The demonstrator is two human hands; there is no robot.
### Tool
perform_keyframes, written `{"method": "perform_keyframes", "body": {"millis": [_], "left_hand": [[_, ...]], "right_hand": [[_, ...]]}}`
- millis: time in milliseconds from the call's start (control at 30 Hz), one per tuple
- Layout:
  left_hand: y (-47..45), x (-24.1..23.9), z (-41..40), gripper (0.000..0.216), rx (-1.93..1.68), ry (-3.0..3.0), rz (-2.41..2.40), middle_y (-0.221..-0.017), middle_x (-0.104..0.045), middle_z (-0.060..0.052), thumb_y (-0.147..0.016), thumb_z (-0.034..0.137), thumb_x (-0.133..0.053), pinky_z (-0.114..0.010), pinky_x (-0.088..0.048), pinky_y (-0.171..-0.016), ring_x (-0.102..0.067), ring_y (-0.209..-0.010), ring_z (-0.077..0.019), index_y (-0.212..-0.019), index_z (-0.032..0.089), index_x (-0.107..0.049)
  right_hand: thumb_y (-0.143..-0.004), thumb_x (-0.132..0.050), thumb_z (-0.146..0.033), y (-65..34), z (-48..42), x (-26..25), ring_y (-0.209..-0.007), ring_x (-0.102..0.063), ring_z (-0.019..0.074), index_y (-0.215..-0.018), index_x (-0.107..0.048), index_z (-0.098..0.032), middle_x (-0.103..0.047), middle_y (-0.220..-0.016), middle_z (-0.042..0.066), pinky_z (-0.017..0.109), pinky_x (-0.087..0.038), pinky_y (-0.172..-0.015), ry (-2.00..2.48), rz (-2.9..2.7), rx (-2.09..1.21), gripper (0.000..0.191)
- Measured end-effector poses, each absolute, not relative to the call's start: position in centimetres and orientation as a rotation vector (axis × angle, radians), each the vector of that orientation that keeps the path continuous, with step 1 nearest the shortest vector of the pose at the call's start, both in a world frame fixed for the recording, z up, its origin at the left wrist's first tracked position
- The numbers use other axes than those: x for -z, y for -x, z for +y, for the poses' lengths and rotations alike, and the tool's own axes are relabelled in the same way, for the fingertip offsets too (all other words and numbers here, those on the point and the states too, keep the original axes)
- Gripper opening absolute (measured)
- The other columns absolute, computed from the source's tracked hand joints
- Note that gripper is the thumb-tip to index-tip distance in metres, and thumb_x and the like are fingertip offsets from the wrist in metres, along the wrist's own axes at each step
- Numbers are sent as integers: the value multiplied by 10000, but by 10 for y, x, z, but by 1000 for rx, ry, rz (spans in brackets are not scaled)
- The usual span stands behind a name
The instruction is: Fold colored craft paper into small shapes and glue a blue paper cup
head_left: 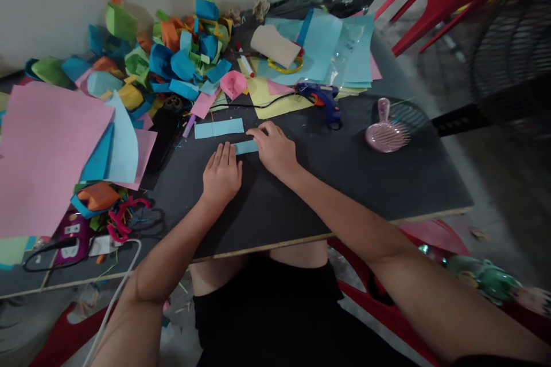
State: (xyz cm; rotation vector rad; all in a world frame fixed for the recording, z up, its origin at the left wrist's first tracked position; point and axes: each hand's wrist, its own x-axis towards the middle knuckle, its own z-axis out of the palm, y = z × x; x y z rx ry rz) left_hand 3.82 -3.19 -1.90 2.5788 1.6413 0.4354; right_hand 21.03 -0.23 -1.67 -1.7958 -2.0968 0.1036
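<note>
A narrow light blue paper strip [246, 147] lies on the dark table between my two hands. My left hand [222, 175] rests palm down with its fingers out flat, covering the strip's left end. At the strip's right end is my right hand [276, 151], its fingers bent in and closed on the paper; the fingertips are partly hidden. Just beyond the hands, a second, wider light blue paper strip [227, 127] lies flat with a crease across it. A purple stick [189, 125] lies by its left end.
Folded colored paper pieces [172, 57] are heaped at the back left. Pink sheets [47, 155] cover the left side, near a purple power strip [72, 238]. A blue glue gun [322, 97] with a black cord lies behind my right hand. A hairbrush [386, 132] sits farther right.
</note>
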Motion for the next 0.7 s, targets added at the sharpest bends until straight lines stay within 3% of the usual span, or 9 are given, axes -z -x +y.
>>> {"method": "perform_keyframes", "body": {"millis": [200,367,500,600,700], "left_hand": [[-47,14,-42,743,-251,-2465,1650,-1549,-306,-300,-972,481,-432,-494,-296,-1195,-287,-1475,-361,-1475,-54,-318],[-44,8,-41,879,-156,-2479,1614,-1576,-254,-286,-925,610,-447,-493,-263,-1203,-250,-1488,-370,-1497,-36,-284],[-45,4,-41,882,-47,-2481,1634,-1580,-232,-292,-904,550,-478,-478,-246,-1210,-235,-1492,-372,-1495,-70,-267],[-48,3,-42,843,6,-2477,1639,-1584,-218,-289,-866,416,-498,-466,-239,-1215,-212,-1499,-365,-1494,-89,-252],[-50,2,-45,833,-3,-2450,1684,-1591,-200,-288,-865,405,-478,-467,-233,-1216,-204,-1500,-370,-1496,-88,-248]], "right_hand": [[-980,-402,-174,-222,2,18,-986,-588,211,-1175,-687,-317,-642,-1134,48,293,-490,-628,1703,-2135,-165,373],[-1000,-345,-196,-226,2,16,-1132,-579,257,-1236,-672,-278,-644,-1264,69,386,-544,-832,1667,-2140,-145,412],[-1027,-279,-357,-214,-11,17,-1430,-379,270,-1486,-436,-191,-438,-1545,75,481,-357,-1152,1320,-2383,-240,513],[-1004,-282,-507,-206,-25,22,-1487,-286,250,-1569,-228,-140,-296,-1614,94,475,-260,-1217,1163,-2574,-428,676],[-985,-298,-559,-206,-32,24,-1502,-251,256,-1571,-220,-131,-273,-1617,98,471,-232,-1230,1278,-2590,-482,729]]}}
